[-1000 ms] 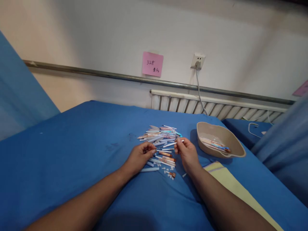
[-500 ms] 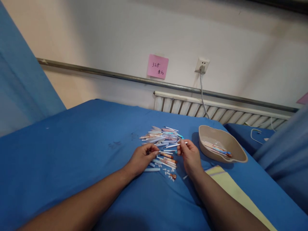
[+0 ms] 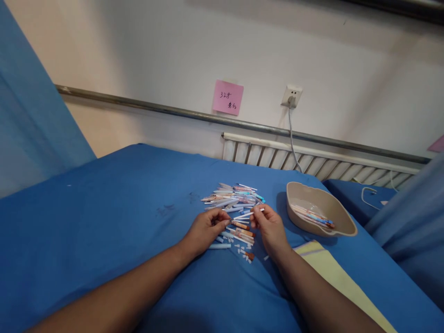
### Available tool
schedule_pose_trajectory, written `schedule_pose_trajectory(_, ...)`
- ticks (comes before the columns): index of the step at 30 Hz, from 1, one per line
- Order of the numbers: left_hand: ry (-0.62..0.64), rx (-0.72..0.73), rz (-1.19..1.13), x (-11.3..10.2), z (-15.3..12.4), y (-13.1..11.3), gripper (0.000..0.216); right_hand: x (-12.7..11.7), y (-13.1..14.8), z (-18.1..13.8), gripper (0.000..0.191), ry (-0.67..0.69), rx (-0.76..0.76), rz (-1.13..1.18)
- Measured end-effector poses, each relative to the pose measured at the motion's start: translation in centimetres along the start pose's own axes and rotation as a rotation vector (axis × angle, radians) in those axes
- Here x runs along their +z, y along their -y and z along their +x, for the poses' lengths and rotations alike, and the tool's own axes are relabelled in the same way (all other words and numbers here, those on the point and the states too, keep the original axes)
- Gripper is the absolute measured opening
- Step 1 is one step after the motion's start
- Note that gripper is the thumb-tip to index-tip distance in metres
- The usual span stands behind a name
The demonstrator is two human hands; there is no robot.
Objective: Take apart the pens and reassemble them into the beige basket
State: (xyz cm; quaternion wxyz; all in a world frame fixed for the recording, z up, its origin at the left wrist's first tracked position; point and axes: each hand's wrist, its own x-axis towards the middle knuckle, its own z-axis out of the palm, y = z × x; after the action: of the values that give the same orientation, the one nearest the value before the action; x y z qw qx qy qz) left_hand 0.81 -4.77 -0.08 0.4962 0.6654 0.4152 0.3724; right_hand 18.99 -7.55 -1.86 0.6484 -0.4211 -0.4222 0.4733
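My right hand [image 3: 272, 226] pinches a thin white pen refill [image 3: 247, 214] between thumb and fingers. Its dark tip points left, right at the fingertips of my left hand [image 3: 208, 226]. Those left fingers are pinched together; whatever is between them is too small to make out. Beyond both hands lies a pile of pen parts [image 3: 225, 199], with clear barrels and thin refills. Between and below the hands are orange-ended barrels [image 3: 244, 232], light blue caps [image 3: 219, 246] and small white bits [image 3: 248, 259].
A beige basin [image 3: 342, 222] holding several pens [image 3: 312, 216] stands at the right. A folded yellow cloth [image 3: 333, 268] lies in front of it. Blue cloth [image 3: 121, 194] covers the table. Behind are a radiator [image 3: 267, 150], a rail [image 3: 166, 108] and a plugged-in socket [image 3: 292, 95].
My right hand has moved slightly left and down, bringing the refill's tip to my left fingertips. My left hand has barely moved.
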Motion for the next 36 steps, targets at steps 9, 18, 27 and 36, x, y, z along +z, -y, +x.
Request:
schedule_pose_trajectory(9,-0.039,-0.01,-0.046,0.4,-0.5,-0.9,0.017,0.6,0.3,-0.6,0.027,0.116,0.086,0.01)
schedule_pose_trajectory(18,0.002,0.006,-0.116,0.7,-0.7,-0.2,0.023,1.4,0.4,-1.4,0.03,0.271,0.139,0.051)
schedule_pose_trajectory(27,0.005,0.005,-0.042,0.7,-0.9,-0.3,0.038,1.6,0.4,-1.3,0.035,0.184,0.236,0.223)
schedule_pose_trajectory(36,-0.026,0.039,-0.076,0.6,-0.4,0.1,0.03,1.5,0.7,-1.0,0.034,0.091,0.271,0.235)
